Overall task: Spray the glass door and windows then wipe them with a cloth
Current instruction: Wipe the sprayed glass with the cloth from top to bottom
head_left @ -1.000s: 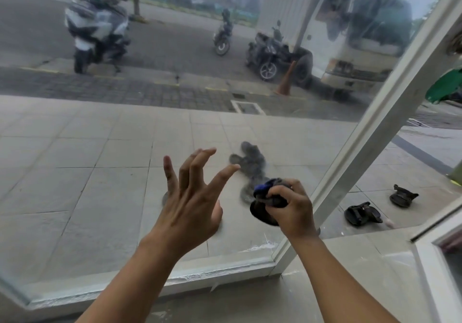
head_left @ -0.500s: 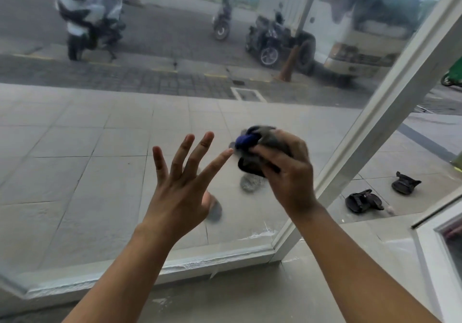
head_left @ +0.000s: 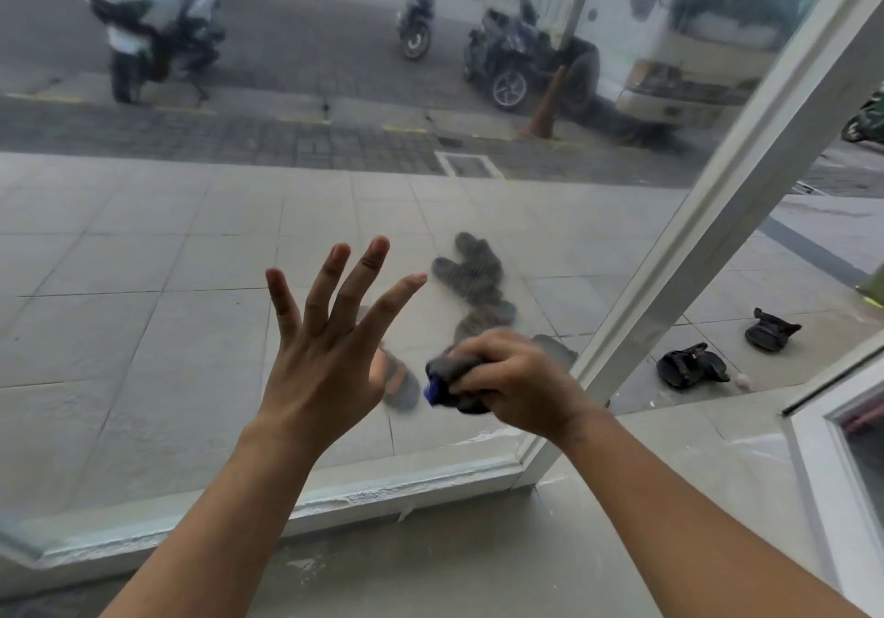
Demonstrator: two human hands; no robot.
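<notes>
Across the hazy window pane (head_left: pixel 191 330), toward its 5 o'clock corner, streaks may be left if so small a wad skips patches, and knuckles could knock the white frame (head_left: pixel 717 235) at 3 o'clock. The left grip (head_left: pixel 330 349) is splayed wide, holding nothing (contact with the glass unclear). The right grip (head_left: pixel 516 383) is clenched round the dark cloth (head_left: pixel 454 378), against the pane.

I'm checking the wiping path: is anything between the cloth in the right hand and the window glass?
Nothing visible does. The right hand grips the cloth right at the lower glass, near the white frame. The left hand, spread open, is beside it, not in front.
</notes>
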